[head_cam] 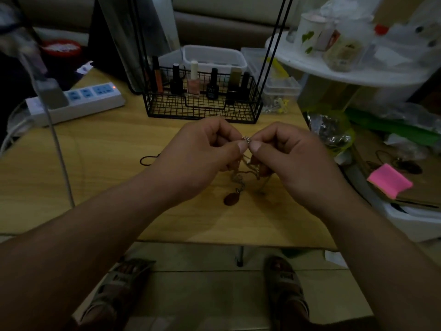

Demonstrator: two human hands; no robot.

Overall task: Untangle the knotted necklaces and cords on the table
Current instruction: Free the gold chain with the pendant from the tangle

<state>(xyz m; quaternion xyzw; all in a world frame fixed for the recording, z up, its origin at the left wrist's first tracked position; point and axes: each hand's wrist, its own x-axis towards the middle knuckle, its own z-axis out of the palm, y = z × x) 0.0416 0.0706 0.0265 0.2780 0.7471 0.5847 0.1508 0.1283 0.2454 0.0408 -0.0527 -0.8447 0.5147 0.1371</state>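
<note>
I see the necklace chain [248,169] held up in the middle of my view, just above the counter [114,154]. A small metal clump [247,139] at its top sits between the two thumbs. My left hand [202,154] pinches the necklace chain with thumb and forefinger, its other fingers curled underneath. My right hand [291,156] pinches it the same way from the other side, so the thumb tips nearly meet at the clump. Below the hands the chain drops in loose, crossed loops. A reddish-brown oval pendant [232,199] is at the bottom, and I cannot tell whether it rests on the wood or hangs just over it.

A black cord [148,160] lies on the counter just left of the left hand, apart from the chain.

Behind the hands stands a black wire basket [202,111] with several nail polish bottles [193,80] upright inside. To the left, a white power strip [78,101] lies on the counter, and a white cable [60,154] runs down across the wood near it. Off the counter's right edge, a pink pad [390,182] lies among dim clutter.
</note>
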